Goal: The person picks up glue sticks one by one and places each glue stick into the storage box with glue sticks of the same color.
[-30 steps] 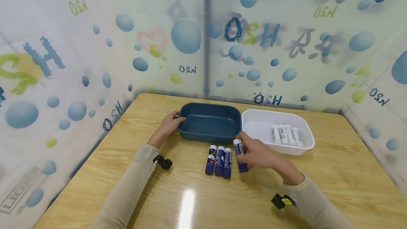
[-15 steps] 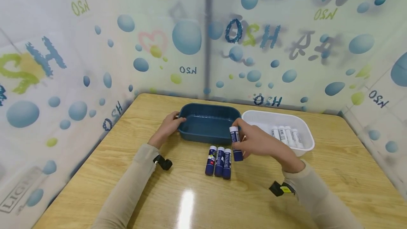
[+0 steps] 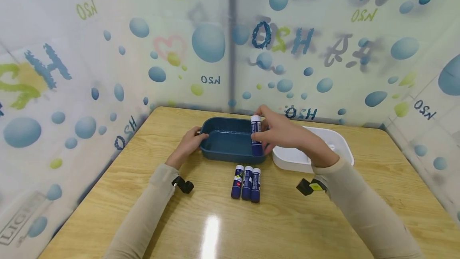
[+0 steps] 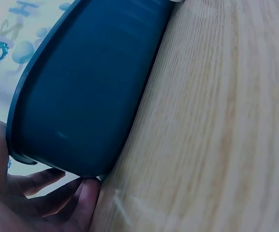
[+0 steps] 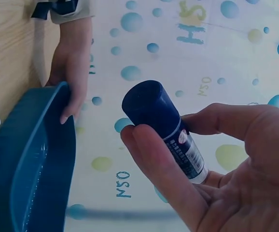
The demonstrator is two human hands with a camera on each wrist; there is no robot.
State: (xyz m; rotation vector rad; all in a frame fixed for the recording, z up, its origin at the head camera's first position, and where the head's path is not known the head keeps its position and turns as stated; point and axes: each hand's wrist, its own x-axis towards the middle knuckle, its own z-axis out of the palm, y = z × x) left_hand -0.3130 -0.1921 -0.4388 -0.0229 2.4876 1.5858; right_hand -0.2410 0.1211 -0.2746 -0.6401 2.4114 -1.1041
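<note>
My left hand (image 3: pixel 188 142) grips the left end of a dark blue plastic basin (image 3: pixel 223 144), thumb over the rim and fingers outside. In the left wrist view, its fingers (image 4: pixel 84 203) reach under the basin's end near the table. A navy glue stick (image 3: pixel 255 125) with a white end is pinched between the thumb and fingers of my right hand (image 3: pixel 287 132). It is held over the basin's right end, white end up in the head view. Three similar glue sticks (image 3: pixel 246 183) lie side by side in front of the basin.
A white basin (image 3: pixel 292 164) stands right of the blue one, partly covered by my right forearm; the white tubes inside it are mostly hidden. The wooden table (image 3: pixel 172 223) ends at a patterned curtain (image 3: pixel 215 91) behind both basins.
My right hand has lifted the glue stick from beside the other three and carried it up, left and away over the blue basin. My left hand has stayed on the basin's end.
</note>
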